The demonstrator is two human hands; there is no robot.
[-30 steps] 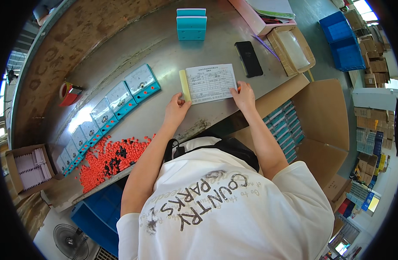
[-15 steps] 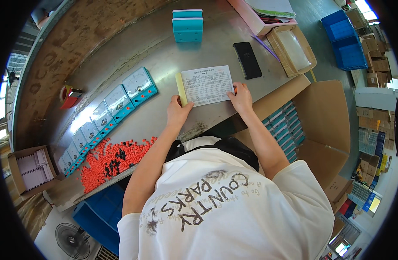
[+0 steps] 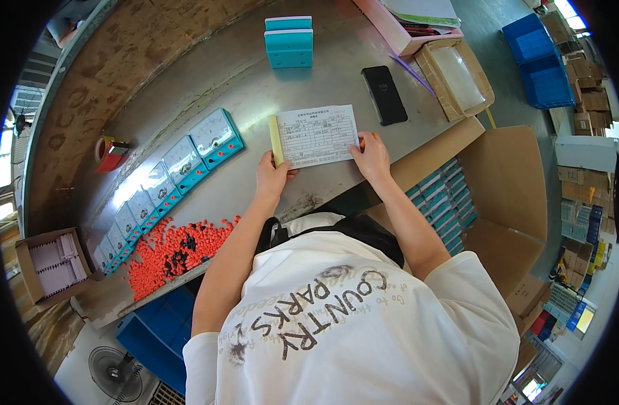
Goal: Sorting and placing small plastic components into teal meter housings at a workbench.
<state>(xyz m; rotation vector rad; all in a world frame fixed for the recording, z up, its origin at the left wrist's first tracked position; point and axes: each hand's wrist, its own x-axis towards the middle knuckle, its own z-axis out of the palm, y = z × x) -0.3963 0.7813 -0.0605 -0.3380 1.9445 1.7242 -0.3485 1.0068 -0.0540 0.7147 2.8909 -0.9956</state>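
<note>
A form pad (image 3: 316, 135) of white printed sheets, with a yellow strip along its left edge, is held over the metal table (image 3: 255, 88). My left hand (image 3: 273, 177) pinches its lower left corner, thumb on top. Gripping the lower right edge is my right hand (image 3: 371, 157), which also has a small orange thing, perhaps a pen, between its fingers. A black phone (image 3: 384, 95) lies flat beyond my right hand. To the left runs a slanting row of teal boxes with clear fronts (image 3: 215, 138). Loose red caps (image 3: 167, 253), with some black ones among them, spread below that row.
Two teal cases (image 3: 289, 47) stand at the far side. A cardboard carton (image 3: 508, 182) at right holds stacked teal units. An open-topped tray (image 3: 456, 77) and pink box (image 3: 397, 34) sit far right. Tape rolls (image 3: 110, 153) and a carton of pale pieces (image 3: 53, 263) are left.
The form pad and both hands have shifted slightly left relative to the view. Both hands keep their hold on the pad.
</note>
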